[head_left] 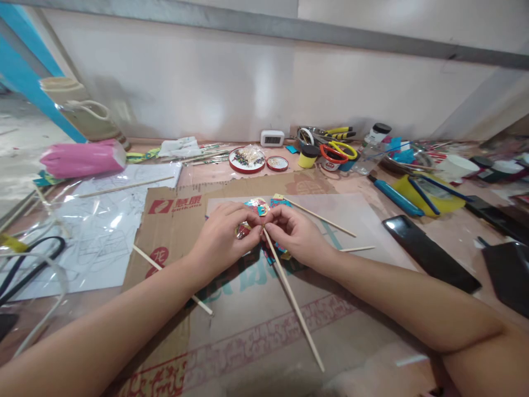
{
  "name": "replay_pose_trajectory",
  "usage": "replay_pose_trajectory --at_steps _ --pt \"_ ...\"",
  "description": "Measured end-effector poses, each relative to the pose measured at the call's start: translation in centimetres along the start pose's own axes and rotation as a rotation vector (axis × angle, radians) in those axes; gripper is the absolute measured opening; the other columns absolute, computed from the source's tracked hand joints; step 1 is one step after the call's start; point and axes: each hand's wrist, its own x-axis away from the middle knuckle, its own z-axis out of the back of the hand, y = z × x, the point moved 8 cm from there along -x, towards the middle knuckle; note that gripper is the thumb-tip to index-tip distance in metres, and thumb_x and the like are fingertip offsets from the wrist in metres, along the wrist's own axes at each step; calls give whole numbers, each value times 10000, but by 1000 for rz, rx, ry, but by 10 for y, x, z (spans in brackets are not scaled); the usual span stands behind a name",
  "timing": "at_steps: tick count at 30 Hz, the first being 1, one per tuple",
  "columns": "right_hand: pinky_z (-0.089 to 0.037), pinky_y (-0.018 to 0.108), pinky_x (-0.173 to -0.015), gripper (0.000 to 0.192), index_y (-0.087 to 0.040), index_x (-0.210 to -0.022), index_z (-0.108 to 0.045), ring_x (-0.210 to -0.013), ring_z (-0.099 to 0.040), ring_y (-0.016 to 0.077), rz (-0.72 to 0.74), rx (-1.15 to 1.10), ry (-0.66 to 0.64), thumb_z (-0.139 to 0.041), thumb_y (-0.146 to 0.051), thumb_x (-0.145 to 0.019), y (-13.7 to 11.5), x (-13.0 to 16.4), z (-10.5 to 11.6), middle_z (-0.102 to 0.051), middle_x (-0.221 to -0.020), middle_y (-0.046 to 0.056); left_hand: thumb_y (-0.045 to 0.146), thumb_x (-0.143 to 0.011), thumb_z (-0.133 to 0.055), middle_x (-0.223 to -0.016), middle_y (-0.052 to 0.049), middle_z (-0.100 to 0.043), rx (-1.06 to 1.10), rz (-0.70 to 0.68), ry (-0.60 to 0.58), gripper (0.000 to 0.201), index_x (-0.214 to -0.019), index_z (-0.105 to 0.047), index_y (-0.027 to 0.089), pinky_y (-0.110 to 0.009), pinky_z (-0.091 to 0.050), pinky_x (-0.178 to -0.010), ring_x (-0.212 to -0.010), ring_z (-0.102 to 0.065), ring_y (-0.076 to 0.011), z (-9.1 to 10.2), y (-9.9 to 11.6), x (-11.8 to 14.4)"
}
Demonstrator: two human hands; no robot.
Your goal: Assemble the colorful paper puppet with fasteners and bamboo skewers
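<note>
My left hand [229, 229] and my right hand [297, 229] meet over the cardboard, fingers closed in a pinch. Between their fingertips is the upper end of a thin wooden stick [295, 303], which slants down toward me. A shiny, multicoloured piece [258, 206] in blue, red and gold shows behind and under the fingers; my hands hide much of it, so its kind is unclear. Another wooden stick [320, 216] runs out from the coloured pieces to the right. One more stick [176, 281] passes beneath my left forearm.
Printed cardboard [165, 242] under a translucent sheet covers the work area. Paper drawings [103, 248] lie left. Along the back stand a bead dish [247, 160], a small digital clock [272, 138] and a yellow jar [308, 157]. A black phone [430, 251] lies right.
</note>
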Motion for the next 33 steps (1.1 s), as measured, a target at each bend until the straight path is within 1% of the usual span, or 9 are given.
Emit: replay_pose_trajectory --at_steps 4,9,15,18,24,33 --pt "-483 220 -625 85 -201 -913 -557 -669 -593 99 17 31 8 -571 -282 -891 -2 0 0 -609 -796 -17 211 -839 -614 -837 -9 -678 -35 -22 8 46 -796 -624 197 -307 -413 -805 -841 -606 -166 2 2 0" --pt "-479 232 -615 96 -203 -919 -565 -654 -590 109 37 110 19 -576 -294 -889 -5 1 2 -610 -775 -16 208 -831 -610 -850 -11 -677 -23 0 4 41 -791 -616 199 -311 -418 -822 -857 -602 -168 1 0 1" --pt "-492 252 -679 45 -210 -910 -573 -728 -608 126 149 238 11 -552 -245 -892 -14 3 2 -639 -832 2 200 -830 -579 -793 6 -656 46 56 -17 74 -756 -586 201 -291 -428 -798 -806 -595 -150 0 -2 0" --pt "-496 263 -683 48 -212 -913 -570 -739 -615 135 150 258 15 -538 -243 -897 -14 4 2 -644 -840 8 208 -825 -577 -806 5 -664 49 63 -22 69 -756 -582 206 -299 -429 -801 -820 -602 -157 -1 -2 0" --pt "-508 280 -711 41 -209 -909 -558 -776 -630 150 136 261 15 -550 -232 -876 -14 4 2 -651 -875 21 205 -816 -595 -793 0 -656 -11 12 -18 47 -769 -589 203 -315 -413 -795 -814 -590 -166 -1 1 1" --pt "-484 264 -702 40 -209 -886 -581 -759 -615 142 189 367 19 -544 -211 -868 -21 3 3 -660 -842 9 227 -824 -586 -800 0 -663 52 85 -51 68 -758 -588 209 -324 -426 -828 -839 -601 -172 -4 -2 1"
